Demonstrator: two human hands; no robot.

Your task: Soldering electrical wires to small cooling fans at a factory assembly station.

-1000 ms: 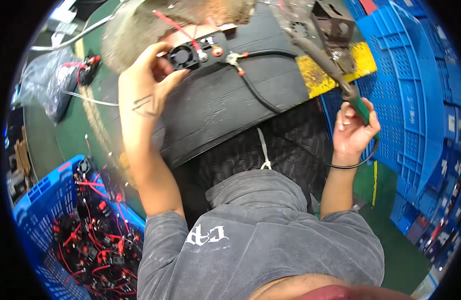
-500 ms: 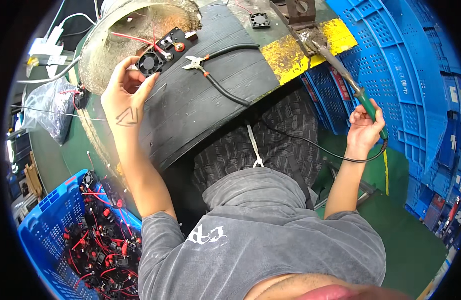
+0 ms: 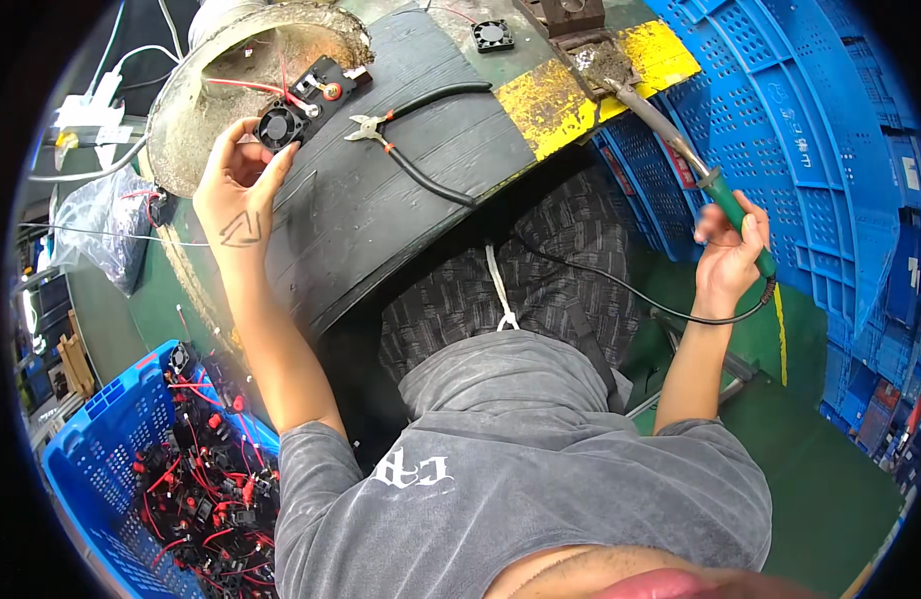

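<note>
Between its thumb and fingers, my left hand [image 3: 239, 185] pinches the small black cooling fan [image 3: 281, 127] of a black assembly with red wires. The assembly's black plate [image 3: 325, 85] points up and to the right, over the edge of a worn round stone-like disc [image 3: 181, 150]. My right hand [image 3: 732, 250] is closed around the green handle of a soldering iron [image 3: 722, 197]. Its metal tip rests at a rusty metal stand [image 3: 590, 65] on the table's yellow corner. Diagonal cutters [image 3: 380, 130] with black handles lie spread apart, to the right of my left hand.
A blue crate [image 3: 111, 399] at the lower left holds many fan assemblies with red wires. Another loose fan [image 3: 492, 36] lies at the table's far side. A clear plastic bag [image 3: 106, 220] sits at the left. Tall blue perforated crates [image 3: 780, 130] stand along the right.
The view has shifted slightly, so the table things appear a little further left. Some fingers of my right hand have moved on the handle. Both hands keep their holds.
</note>
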